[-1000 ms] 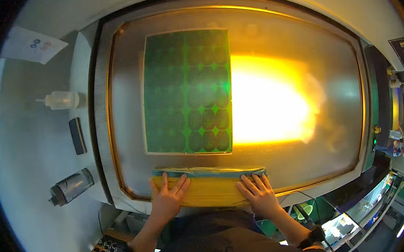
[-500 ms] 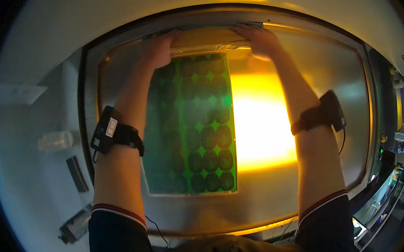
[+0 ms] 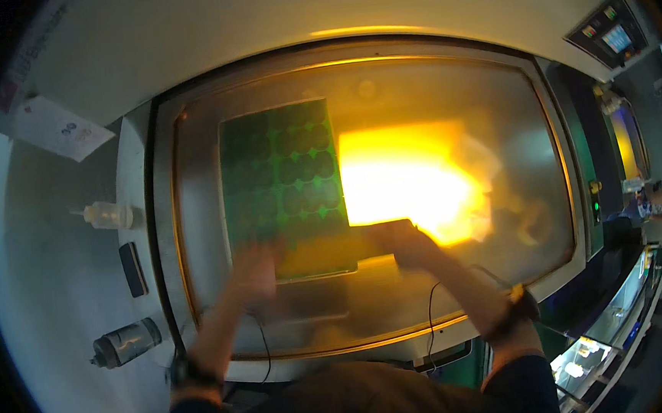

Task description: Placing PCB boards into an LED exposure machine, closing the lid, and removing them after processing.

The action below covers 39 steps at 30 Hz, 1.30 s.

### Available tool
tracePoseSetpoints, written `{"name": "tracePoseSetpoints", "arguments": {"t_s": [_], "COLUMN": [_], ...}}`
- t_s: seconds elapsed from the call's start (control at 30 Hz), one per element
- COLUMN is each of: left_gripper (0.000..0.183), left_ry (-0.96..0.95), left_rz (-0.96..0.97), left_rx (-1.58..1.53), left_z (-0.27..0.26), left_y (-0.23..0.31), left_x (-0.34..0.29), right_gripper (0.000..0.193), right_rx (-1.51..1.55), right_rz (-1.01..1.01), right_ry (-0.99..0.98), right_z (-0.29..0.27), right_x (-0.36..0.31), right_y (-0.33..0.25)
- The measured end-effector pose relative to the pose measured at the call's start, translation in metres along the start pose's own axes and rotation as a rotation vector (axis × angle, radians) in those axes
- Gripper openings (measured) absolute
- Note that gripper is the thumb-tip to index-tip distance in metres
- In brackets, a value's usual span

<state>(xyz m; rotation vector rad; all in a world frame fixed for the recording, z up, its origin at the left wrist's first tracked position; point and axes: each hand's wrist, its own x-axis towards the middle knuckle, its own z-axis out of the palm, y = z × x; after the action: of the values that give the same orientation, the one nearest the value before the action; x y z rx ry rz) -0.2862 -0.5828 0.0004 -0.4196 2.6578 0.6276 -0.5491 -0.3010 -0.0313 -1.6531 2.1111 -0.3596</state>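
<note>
A green panel patterned with dark circles lies on the big glass bed of a machine, beside a strong yellow glare. Both my hands are smeared by motion over the panel's near end. My left hand is at the near left corner. My right hand is just right of the panel, with a dark straight edge by its fingers. Between them lies a flat yellow sheet that both hands touch. The blur hides whether the fingers grip it or only press on it.
On the grey ledge at left are a clear squeeze bottle, a small black slab and a grey canister. A paper sheet lies at far left. A control panel sits at upper right. Bands with cables are on both wrists.
My hands have swept back from the far edge of the glass bed to the panel's near end. A second ago they lay flat on the yellow sheet at the near edge.
</note>
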Motion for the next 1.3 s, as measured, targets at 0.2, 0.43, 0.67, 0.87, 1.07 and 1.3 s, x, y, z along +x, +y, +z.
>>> {"name": "tracePoseSetpoints", "arguments": {"t_s": [0.2,0.43,0.67,0.87,1.07,1.3], "left_gripper": [0.079,0.072,0.067,0.067,0.069,0.085], "left_ry": [-0.378,-0.133,0.068,0.121,0.1,0.164], "left_rz": [-0.08,-0.27,-0.225,-0.211,-0.298,-0.228], "left_rx": [0.11,0.036,-0.017,-0.029,-0.113,0.082], "left_z": [0.035,0.047,0.091,0.098,0.094,0.135], "left_y": [0.097,0.155,0.282,0.307,0.318,0.295], "left_x": [-0.144,-0.096,-0.051,-0.012,-0.019,-0.033], "right_gripper": [0.067,0.051,0.06,0.101,0.106,0.079], "right_rx": [0.017,0.334,0.084,-0.19,-0.18,-0.328], "right_rz": [-0.093,-0.238,0.714,1.441,1.453,1.545], "right_ry": [-0.166,0.259,0.719,0.628,0.55,0.252], "right_z": [0.004,-0.077,-0.174,-0.149,-0.161,-0.179], "right_x": [-0.146,-0.196,-0.389,-0.527,-0.522,-0.482], "right_y": [-0.107,-0.023,0.3,0.458,0.466,0.461]}}
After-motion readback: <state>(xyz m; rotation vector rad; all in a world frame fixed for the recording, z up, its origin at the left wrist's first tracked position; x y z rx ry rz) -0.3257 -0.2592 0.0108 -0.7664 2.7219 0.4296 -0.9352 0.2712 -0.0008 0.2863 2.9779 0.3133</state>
